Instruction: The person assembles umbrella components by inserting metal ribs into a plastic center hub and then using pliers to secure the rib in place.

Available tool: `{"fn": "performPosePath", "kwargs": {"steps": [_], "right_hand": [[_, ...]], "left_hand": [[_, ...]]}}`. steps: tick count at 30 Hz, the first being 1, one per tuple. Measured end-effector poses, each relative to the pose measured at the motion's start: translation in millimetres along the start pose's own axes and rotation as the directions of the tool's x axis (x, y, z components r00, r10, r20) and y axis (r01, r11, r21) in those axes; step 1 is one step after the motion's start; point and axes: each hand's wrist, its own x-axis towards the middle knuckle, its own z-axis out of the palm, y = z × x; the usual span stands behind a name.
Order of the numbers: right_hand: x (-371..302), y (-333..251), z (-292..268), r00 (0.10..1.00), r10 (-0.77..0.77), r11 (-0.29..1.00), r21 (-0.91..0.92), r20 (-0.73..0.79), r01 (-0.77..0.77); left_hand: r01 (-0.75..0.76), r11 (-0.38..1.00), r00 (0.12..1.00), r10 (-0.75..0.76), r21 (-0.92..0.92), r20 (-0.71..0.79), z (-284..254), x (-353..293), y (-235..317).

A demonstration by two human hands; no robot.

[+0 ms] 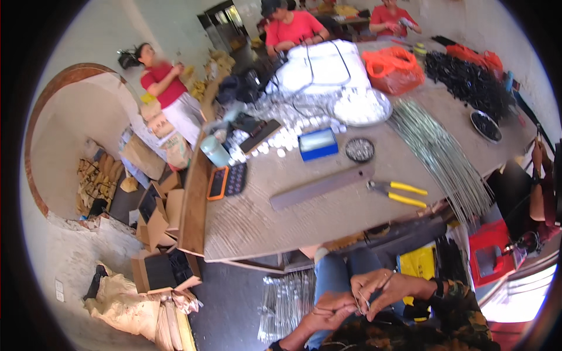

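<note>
Over my lap, in front of the table's near edge, my two hands meet. My left hand is closed, its thumb and fingertips pinched around the end of a thin pale wire. My right hand also grips this wire, which curves between the fingertips. Fingers hide most of its length. Nearest on the tabletop lie pliers with yellow handles, their jaws pointing left. Beside them is a long flat metal bar. A bundle of long thin metal rods hangs over the table's edge at the right.
Behind the bar stand a blue box and a round dish of small metal parts. White round pieces fill a tray. A phone lies at the left. More rods rest beside my legs. Several people work beyond the table.
</note>
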Motion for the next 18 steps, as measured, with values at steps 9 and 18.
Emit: {"fn": "performPosePath", "kwargs": {"steps": [9,18], "right_hand": [[0,0,2,0.998,-0.055,0.998,0.006,-0.038,0.055],[4,-18,12,0.961,0.001,0.953,-0.29,-0.275,-0.084]], "left_hand": [[0.166,0.938,0.985,-0.17,-0.303,0.014,-3,1,5],[0.146,0.9,0.952,-0.241,-0.411,-0.188,-4,5,18]]}}
